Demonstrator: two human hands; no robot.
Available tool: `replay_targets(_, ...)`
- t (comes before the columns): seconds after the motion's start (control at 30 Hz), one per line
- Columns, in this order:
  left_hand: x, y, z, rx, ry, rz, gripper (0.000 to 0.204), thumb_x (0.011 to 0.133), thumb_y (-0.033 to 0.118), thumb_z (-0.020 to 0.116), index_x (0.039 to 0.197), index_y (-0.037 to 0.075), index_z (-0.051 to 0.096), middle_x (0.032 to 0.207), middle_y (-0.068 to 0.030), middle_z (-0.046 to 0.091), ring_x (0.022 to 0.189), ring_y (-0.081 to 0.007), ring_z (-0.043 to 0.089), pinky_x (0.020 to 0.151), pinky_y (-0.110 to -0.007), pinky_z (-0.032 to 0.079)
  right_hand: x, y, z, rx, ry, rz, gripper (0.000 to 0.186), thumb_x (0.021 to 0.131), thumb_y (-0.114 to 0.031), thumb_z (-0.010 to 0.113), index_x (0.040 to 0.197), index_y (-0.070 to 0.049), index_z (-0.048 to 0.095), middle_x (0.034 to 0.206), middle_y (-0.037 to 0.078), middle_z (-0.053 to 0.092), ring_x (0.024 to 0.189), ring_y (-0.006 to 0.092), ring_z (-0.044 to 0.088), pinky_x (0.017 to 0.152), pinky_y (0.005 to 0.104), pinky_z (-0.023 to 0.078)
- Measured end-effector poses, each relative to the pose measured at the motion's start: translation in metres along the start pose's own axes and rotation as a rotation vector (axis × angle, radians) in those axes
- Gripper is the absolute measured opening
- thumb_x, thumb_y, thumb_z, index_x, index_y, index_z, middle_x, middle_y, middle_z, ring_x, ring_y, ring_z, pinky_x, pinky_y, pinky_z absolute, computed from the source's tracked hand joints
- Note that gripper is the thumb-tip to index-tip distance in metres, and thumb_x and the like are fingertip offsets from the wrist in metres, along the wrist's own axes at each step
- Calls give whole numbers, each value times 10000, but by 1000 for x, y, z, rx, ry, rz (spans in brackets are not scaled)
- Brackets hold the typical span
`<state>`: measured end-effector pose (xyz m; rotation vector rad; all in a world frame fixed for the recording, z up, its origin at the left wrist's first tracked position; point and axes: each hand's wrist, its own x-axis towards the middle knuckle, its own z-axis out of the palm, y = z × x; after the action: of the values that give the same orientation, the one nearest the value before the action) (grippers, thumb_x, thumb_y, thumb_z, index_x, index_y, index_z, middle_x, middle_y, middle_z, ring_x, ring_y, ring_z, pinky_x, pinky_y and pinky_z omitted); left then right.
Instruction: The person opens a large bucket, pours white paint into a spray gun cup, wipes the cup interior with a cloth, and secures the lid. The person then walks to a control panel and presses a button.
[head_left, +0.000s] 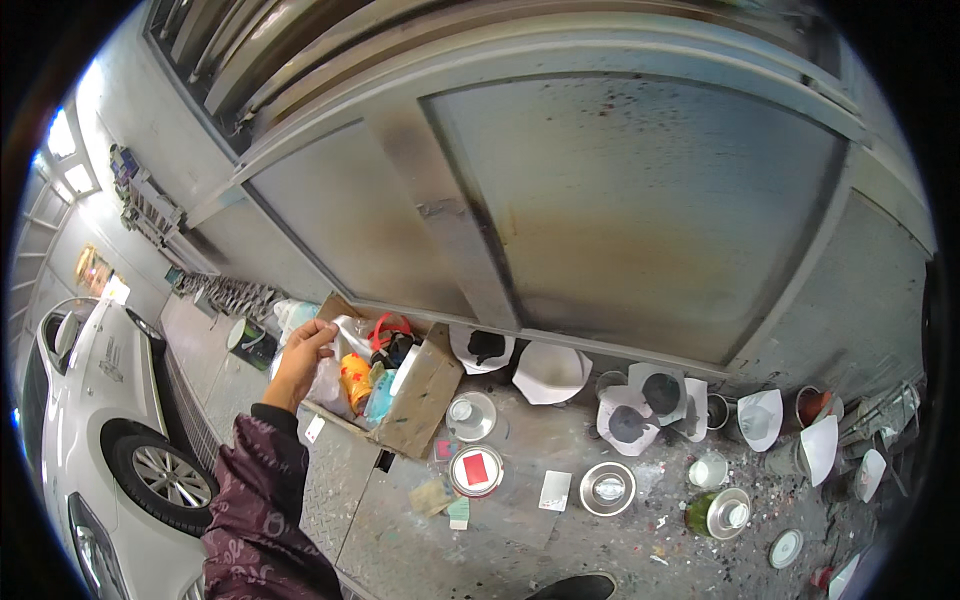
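From left to right, we see a white car (125, 400), then a dark can (252, 343) tilted on the grey floor (400, 530). Our left hand (303, 358), in a maroon patterned sleeve (262, 490), is at the left side of a cardboard box (425, 390) standing on the floor against a grey panel (650, 220). Its fingers (322, 334) are curled above the contents; we cannot tell whether they grip anything. Inside the box lie clear plastic (328, 388), an orange-yellow item (355, 382), a red band (390, 325) and something light blue (380, 397). Right of it stand a silver tin (471, 415), a tin with a red square (475, 469), a white paper cone (553, 374), another tin (607, 488), a green container (699, 514) and, farthest right, a round lid (787, 548).
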<state>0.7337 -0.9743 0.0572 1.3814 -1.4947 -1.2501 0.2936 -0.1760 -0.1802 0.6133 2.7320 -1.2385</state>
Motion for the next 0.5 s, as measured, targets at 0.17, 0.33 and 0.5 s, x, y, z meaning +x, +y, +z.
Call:
replay_targets(0.17,-79,61,123,-540,-504,-49,194,1045,273,605,1023,80,616,1292,-184,697,1161,-299,687,1032,-444,530,12,51,-41,61,95,17,381,939,-285,795,1194,-21,693,953,91,736,805,162,658,738,337,547)
replay_targets(0.33,-168,96,324,-222,-1037,-58,153,1041,226,629,1015,84,579,1424,-230,607,1304,-329,608,1103,-451,469,13,144,-110,149,300,0,380,938,-279,797,1198,-22,691,948,91,735,803,160,655,736,337,546)
replay_targets(0.5,-329,139,504,-26,-1489,530,181,981,160,722,963,49,580,1340,-193,634,1227,-289,625,1065,-443,466,-16,142,-159,255,184,-128,352,939,-264,791,1172,-12,713,941,99,741,815,169,688,728,304,547)
